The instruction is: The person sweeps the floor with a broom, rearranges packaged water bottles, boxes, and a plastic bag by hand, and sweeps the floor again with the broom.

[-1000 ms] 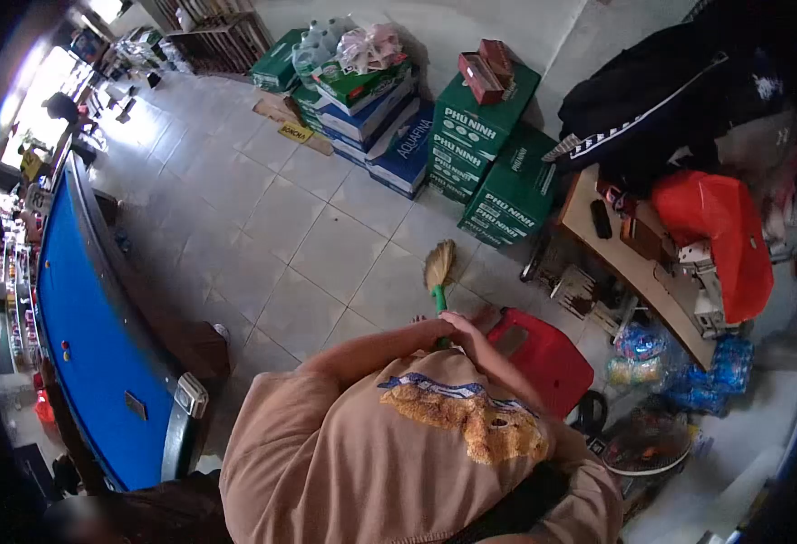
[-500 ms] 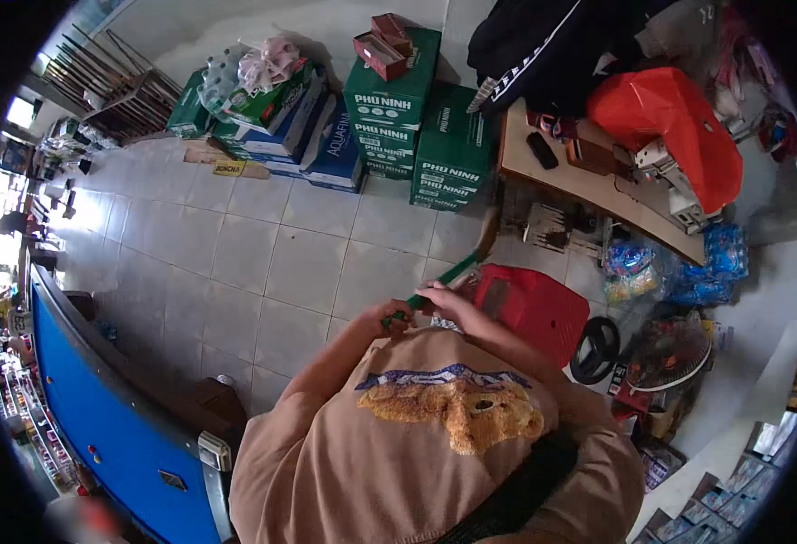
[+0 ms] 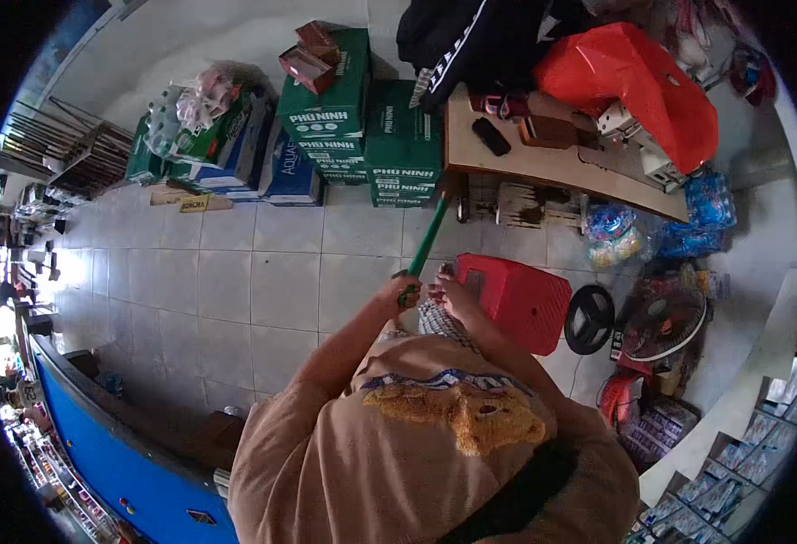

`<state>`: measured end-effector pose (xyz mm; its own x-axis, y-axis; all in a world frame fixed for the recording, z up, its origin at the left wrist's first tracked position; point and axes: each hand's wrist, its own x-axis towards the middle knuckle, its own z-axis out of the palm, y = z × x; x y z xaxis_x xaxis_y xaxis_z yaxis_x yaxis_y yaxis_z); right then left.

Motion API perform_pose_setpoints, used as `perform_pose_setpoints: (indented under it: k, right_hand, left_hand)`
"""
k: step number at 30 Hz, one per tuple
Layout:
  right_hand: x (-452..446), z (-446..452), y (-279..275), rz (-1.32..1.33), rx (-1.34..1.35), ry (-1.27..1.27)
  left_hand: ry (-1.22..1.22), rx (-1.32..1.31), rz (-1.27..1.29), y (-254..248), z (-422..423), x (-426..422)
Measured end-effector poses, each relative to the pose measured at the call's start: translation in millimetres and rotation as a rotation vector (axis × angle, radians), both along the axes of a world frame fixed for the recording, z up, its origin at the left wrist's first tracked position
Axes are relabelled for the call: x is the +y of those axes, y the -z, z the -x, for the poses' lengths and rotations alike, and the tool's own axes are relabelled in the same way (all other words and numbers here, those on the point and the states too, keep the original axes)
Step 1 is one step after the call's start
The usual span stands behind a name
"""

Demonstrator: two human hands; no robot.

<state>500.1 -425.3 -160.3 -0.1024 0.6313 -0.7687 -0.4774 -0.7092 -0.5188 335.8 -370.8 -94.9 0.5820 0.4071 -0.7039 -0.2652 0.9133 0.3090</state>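
My left hand (image 3: 403,295) is closed around the near end of a long green handle (image 3: 427,243). The handle slopes up and away to the front edge of the sewing table (image 3: 562,172), where a brownish part shows at its far end; I cannot make out the kind of tool. Just right of the handle, my right hand (image 3: 446,288) has its fingers apart and holds nothing. Beside it stands a red plastic box-like object (image 3: 516,304), close to my right forearm.
Green cartons (image 3: 403,136) and blue cartons (image 3: 291,172) are stacked along the wall. A blue-topped table (image 3: 117,453) stands at the left. On the right are a black wheel (image 3: 590,319) and a fan (image 3: 661,324). Tiled floor (image 3: 285,272) stretches ahead.
My right hand has let go of the green handle. The handle now points more steeply away from me, still in my left hand. My view has shifted, so the cartons and table appear further left.
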Motion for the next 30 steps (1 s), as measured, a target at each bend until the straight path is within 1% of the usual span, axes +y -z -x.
perform_pose_setpoints:
  k: [1, 2, 3, 5, 6, 8, 10, 11, 12, 13, 14, 15, 16, 17, 19, 21, 23, 24, 26, 27, 28, 29, 30]
  right_hand:
    - [-3, -19, 13, 0.036, 0.082, 0.020]
    - [-14, -37, 25, 0.052, 0.079, 0.048]
    - [-22, -51, 21, 0.068, 0.076, 0.075]
    - [-44, -81, 20, 0.157, -0.007, 0.076]
    - [-55, -94, 23, 0.225, -0.046, 0.063]
    - [-73, -113, 26, 0.346, -0.273, 0.007]
    - [-109, -142, 93, 0.121, -0.174, 0.058]
    - [-118, -167, 103, 0.056, -0.759, -0.466]
    - [-114, -178, 94, 0.068, -0.774, -0.452]
    - [-110, -186, 74, 0.066, -0.831, -0.534]
    - [-110, -192, 62, 0.070, -0.882, -0.621]
    - [-143, -212, 120, -0.035, -1.359, -0.848]
    - [-155, -229, 135, -0.007, -1.358, -0.852]
    - [-154, -232, 130, 0.047, -1.307, -0.837]
    - [-144, -230, 115, 0.125, -1.189, -0.785]
    - [-137, -225, 112, 0.133, -1.153, -0.791]
    - [-129, -218, 119, 0.132, -1.140, -0.817]
    - [-128, -214, 126, 0.134, -1.138, -0.834]
    - [-126, -207, 143, 0.158, -1.148, -0.861]
    - [-119, -196, 138, 0.214, -1.145, -0.850]
    - [-111, -186, 110, 0.198, -1.132, -0.872]
    - [-100, -177, 66, -0.056, -1.119, -0.820]
    - [-89, -171, 57, -0.109, -0.931, -0.736]
  left_hand:
    - [0.017, 0.009, -0.006, 11, -16, 13]
    - [0.034, 0.018, -0.012, 21, -31, 26]
    - [0.021, 0.049, -0.101, 21, -46, 39]
    - [-0.006, 0.185, -0.208, 29, -75, 68]
    - [0.040, 0.201, -0.231, 42, -86, 84]
    - [0.144, 0.360, -0.360, 65, -115, 114]
    - [0.276, 0.649, -0.536, 104, -141, 144]
    - [0.326, 0.775, -0.644, 121, -149, 158]
    - [0.336, 0.754, -0.650, 150, -158, 170]
    - [0.461, 0.898, -0.741, 183, -166, 181]
    - [0.589, 1.043, -0.829, 205, -172, 186]
    - [0.615, 1.034, -0.807, 210, -176, 185]
    - [0.634, 1.022, -0.786, 230, -172, 177]
    - [0.654, 1.011, -0.765, 251, -169, 169]
    - [0.700, 0.985, -0.841, 239, -145, 129]
    - [0.758, 0.961, -0.922, 224, -108, 78]
    - [0.885, 0.967, -0.986, 222, -57, 23]
    - [1.022, 0.953, -1.059, 219, -36, 3]
    - [0.966, 0.958, -1.059, 187, 1, -19]
    - [0.922, 0.944, -1.082, 164, 23, -26]
    - [0.812, 0.764, -0.695, 107, 31, -14]
    - [0.676, 0.572, -0.323, 44, 31, 8]
    - [0.686, 0.535, -0.198, 15, 39, 21]
